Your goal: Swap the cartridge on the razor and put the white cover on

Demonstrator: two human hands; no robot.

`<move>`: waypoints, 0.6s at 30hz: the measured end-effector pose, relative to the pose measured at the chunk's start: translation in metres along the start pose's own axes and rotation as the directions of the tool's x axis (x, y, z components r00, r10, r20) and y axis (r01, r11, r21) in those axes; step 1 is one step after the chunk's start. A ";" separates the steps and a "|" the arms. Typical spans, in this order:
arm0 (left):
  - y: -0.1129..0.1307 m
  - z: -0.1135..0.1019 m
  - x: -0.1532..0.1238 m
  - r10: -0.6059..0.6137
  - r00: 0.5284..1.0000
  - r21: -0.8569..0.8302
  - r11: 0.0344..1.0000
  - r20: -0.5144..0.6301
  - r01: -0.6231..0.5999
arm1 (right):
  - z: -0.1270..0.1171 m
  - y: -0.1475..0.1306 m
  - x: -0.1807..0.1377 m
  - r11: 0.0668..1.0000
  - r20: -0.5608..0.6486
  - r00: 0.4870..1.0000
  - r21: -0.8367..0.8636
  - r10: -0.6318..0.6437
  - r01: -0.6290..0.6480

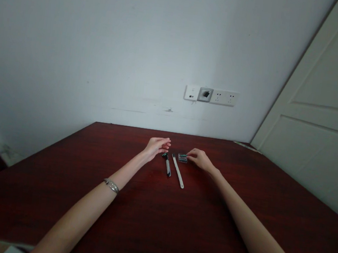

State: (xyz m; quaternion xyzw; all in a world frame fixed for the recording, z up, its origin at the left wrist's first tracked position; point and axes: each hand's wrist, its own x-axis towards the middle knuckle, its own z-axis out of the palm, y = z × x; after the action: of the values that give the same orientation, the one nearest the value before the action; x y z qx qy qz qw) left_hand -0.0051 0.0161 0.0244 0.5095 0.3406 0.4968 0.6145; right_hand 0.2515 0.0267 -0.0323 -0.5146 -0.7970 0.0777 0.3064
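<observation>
My left hand [158, 145] is held just above the table with its fingers loosely curled and slightly apart, holding nothing. Right below its fingertips lies a razor [167, 166] with a grey and black handle, its green-edged head [164, 155] pointing away from me. Beside the razor is a long white-handled brush [178, 172] with a small dark tip. My right hand [199, 158] pinches at a small green-edged razor cartridge [183, 155] at the far side of a small clear plastic case [182, 160]. The fingertips partly cover that spot.
The dark red wooden table [132, 220] reaches back to a white wall with a row of sockets [211, 95]. A pale panelled door [321, 116] stands at the right. A thin strip [248, 147] lies at the table's back right corner.
</observation>
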 end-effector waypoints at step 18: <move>0.003 0.002 -0.002 -0.015 1.000 0.015 1.000 0.008 0.015 | 0.004 -0.009 -0.002 0.998 0.031 0.999 -0.058 0.030 -0.028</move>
State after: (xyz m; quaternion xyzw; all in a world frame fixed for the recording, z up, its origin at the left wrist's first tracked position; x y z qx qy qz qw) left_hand -0.0045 0.0134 0.0275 0.5134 0.3456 0.4876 0.6158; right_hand 0.2422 0.0219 -0.0322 -0.5335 -0.7961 0.0671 0.2777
